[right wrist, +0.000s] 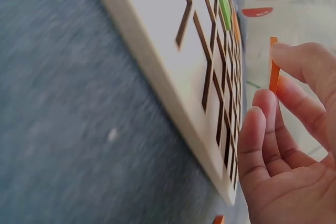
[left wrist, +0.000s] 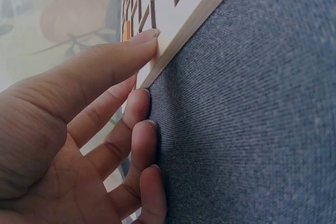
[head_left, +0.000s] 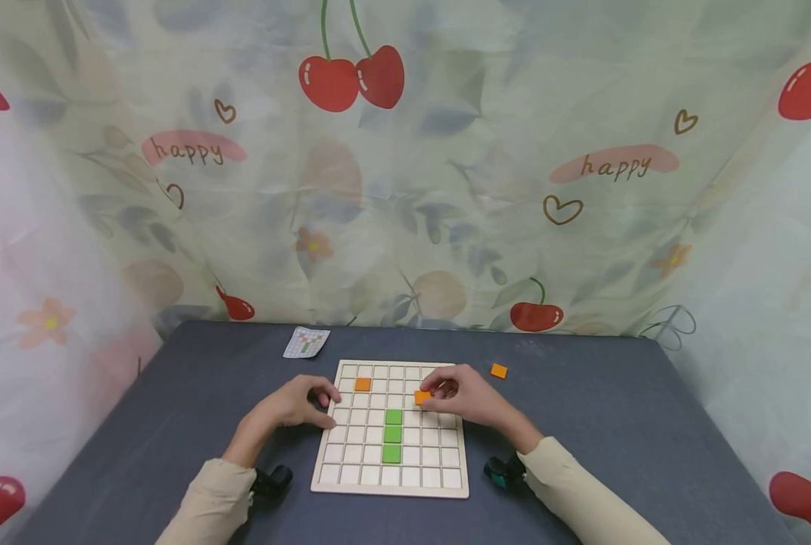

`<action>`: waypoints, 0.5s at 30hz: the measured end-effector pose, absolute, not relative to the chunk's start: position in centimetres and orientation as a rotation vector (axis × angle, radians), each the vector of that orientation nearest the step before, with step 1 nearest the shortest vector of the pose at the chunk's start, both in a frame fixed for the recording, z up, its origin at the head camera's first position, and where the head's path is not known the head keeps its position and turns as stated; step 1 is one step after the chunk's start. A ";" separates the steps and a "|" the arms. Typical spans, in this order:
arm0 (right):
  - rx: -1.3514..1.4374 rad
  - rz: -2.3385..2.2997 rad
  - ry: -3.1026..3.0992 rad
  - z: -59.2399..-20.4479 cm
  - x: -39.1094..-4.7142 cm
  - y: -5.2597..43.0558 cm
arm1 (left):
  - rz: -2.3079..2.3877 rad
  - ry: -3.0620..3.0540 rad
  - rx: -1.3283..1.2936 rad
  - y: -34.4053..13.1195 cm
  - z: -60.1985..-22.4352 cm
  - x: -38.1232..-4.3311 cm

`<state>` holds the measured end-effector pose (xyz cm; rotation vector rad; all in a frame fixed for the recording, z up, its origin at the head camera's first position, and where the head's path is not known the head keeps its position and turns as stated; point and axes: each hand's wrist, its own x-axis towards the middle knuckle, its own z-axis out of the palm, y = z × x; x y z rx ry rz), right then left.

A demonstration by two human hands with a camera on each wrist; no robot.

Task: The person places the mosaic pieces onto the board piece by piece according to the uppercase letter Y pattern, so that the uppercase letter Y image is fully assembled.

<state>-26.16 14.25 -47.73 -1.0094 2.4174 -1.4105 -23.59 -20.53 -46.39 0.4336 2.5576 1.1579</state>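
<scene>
A white gridded board [head_left: 389, 493] lies on the dark table. Set in its squares are an orange tile [head_left: 363, 384] at upper left and a column of three green tiles [head_left: 393, 434] near the middle. My left hand [head_left: 301, 401] rests at the board's left edge; in the left wrist view the thumb touches the rim [left wrist: 170, 43] and the loosely bent fingers lie beside it. Above the board's upper right part, my right hand [head_left: 465, 392] pinches another orange tile [right wrist: 273, 69] between thumb and finger. The right wrist view shows that tile edge-on, off the board.
A loose orange tile [head_left: 499, 371] lies on the table beyond the board's right side. Behind the board, toward the left, is a small card [head_left: 306, 343] printed with a coloured grid. A patterned cloth [head_left: 391, 182] hangs at the table's back edge.
</scene>
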 end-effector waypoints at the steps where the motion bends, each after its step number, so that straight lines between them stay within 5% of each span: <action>1: -1.007 -1.405 2.420 -47.7 -26.2 14.1 | 1.159 2.557 0.441 -20.5 -46.4 -23.6; 15: -1.050 -1.435 2.367 -47.8 -27.0 11.1 | 1.121 2.573 0.416 -20.6 -46.5 -23.8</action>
